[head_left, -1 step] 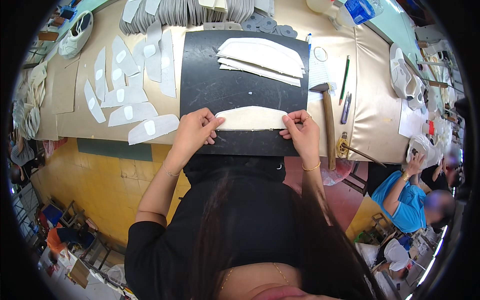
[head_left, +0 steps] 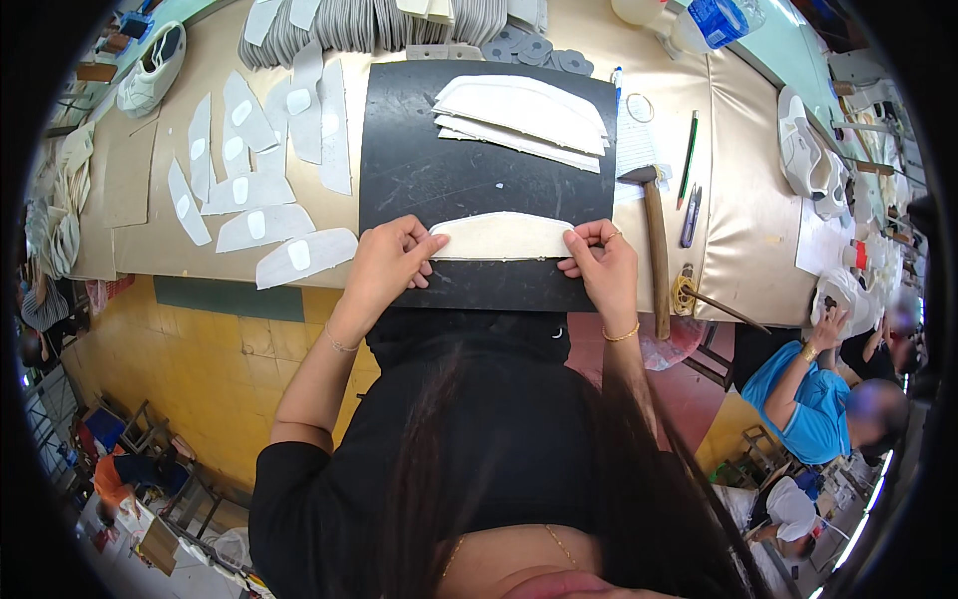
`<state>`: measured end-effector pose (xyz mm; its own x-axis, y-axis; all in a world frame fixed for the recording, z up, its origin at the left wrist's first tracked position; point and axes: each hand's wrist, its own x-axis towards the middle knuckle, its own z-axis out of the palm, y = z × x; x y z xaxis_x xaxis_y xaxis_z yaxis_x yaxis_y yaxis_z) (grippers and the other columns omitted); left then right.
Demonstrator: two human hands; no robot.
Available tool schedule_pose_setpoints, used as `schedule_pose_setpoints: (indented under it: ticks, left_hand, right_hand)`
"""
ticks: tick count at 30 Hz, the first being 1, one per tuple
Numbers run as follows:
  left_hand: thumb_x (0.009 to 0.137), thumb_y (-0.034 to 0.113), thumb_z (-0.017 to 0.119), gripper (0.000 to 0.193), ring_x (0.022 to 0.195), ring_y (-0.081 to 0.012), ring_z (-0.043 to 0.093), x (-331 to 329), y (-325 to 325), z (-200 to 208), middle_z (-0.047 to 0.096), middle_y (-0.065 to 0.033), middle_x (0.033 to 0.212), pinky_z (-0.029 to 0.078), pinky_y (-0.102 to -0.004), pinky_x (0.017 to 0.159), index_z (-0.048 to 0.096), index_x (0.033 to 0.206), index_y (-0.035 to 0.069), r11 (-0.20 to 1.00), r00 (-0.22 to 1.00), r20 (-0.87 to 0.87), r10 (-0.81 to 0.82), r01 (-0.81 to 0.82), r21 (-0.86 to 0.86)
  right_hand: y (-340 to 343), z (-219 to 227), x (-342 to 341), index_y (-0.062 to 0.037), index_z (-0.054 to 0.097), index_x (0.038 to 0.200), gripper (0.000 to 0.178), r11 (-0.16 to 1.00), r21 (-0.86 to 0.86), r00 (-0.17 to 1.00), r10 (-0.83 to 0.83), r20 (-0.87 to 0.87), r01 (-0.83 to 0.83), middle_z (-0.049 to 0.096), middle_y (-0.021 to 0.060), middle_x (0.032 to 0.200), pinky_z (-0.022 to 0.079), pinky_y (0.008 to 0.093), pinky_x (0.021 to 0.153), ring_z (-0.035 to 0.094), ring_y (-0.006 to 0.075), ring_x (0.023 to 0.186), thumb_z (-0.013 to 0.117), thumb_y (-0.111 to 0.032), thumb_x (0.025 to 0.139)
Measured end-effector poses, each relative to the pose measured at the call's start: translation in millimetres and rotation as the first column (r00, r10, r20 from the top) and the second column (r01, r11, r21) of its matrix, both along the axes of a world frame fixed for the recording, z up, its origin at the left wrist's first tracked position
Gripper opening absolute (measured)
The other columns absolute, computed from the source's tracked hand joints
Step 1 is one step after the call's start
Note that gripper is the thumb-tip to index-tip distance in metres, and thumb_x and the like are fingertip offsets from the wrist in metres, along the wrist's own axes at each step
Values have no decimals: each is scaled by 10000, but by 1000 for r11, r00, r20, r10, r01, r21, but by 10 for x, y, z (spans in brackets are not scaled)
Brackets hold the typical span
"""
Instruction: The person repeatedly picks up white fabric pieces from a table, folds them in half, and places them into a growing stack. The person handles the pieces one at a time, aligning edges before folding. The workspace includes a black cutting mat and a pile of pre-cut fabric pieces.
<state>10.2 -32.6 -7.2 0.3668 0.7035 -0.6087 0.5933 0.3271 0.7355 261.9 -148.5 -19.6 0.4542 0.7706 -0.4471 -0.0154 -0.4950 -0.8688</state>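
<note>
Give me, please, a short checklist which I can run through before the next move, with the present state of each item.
1. Left hand grips the left end of the white panel: ok.
2. Right hand grips its right end: ok.
3. Panel is over the black mat: ok.
4. Panel is apart from the stack farther up the mat: ok.
5. Mat is free of scraps: not ok, a small white scrap lies between stack and panel.
6. Panel's underside is clean: cannot tell, it is hidden.

On the mat [head_left: 409,150], stacked panels [head_left: 521,104] lie beyond a single panel [head_left: 504,239] (cut pieces [head_left: 267,189] left, hammer [head_left: 657,235] right).
</note>
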Motion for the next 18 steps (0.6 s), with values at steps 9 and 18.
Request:
schedule_pose_setpoints:
  ticks: [9, 18]
  left_hand:
    - [803, 433, 760, 451, 594, -346, 600, -60, 79, 113, 585, -138, 574, 440, -424, 564, 563, 717, 36, 905, 869, -477, -132, 302, 299]
    - [829, 432, 720, 420, 633, -359, 621, -143, 61, -108, 624, -144, 620, 460, -429, 573, 594, 709, 49, 799, 870, -481, -108, 364, 479]
  right_hand:
    - [124, 122, -123, -16, 606, 1027, 203, 983, -142, 732, 179, 658, -114, 632, 114, 945, 510, 337, 665, 645, 207, 800, 693, -73, 853]
    - [398, -221, -1200, -131, 352, 1501, 737, 625, -24, 342, 460, 819, -780, 301, 70, 1576, 153, 479, 1198, 221, 267, 1473, 565, -501, 900]
